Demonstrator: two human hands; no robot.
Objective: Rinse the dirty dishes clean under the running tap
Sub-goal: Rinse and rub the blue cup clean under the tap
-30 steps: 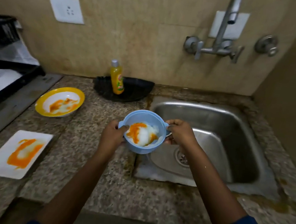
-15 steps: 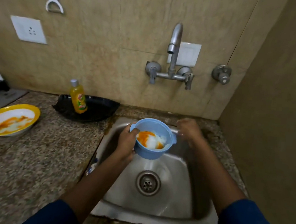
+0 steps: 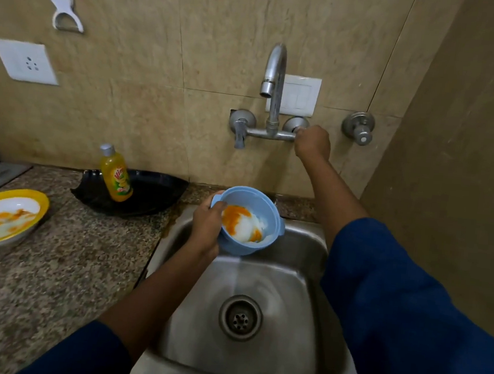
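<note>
Your left hand (image 3: 205, 228) clamps the blue bowl (image 3: 246, 198) by its left rim, over the back of the sink (image 3: 291, 281). The bowl's mouth tilts toward you, roughly straight below the tap spout (image 3: 266, 88). Your right hand (image 3: 312, 142) is curled round the right valve (image 3: 294, 124). No stream visible.

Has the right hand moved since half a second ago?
Yes. The right hand has gone up from the sink back rim to the tap's right valve and grips its handle.
</note>
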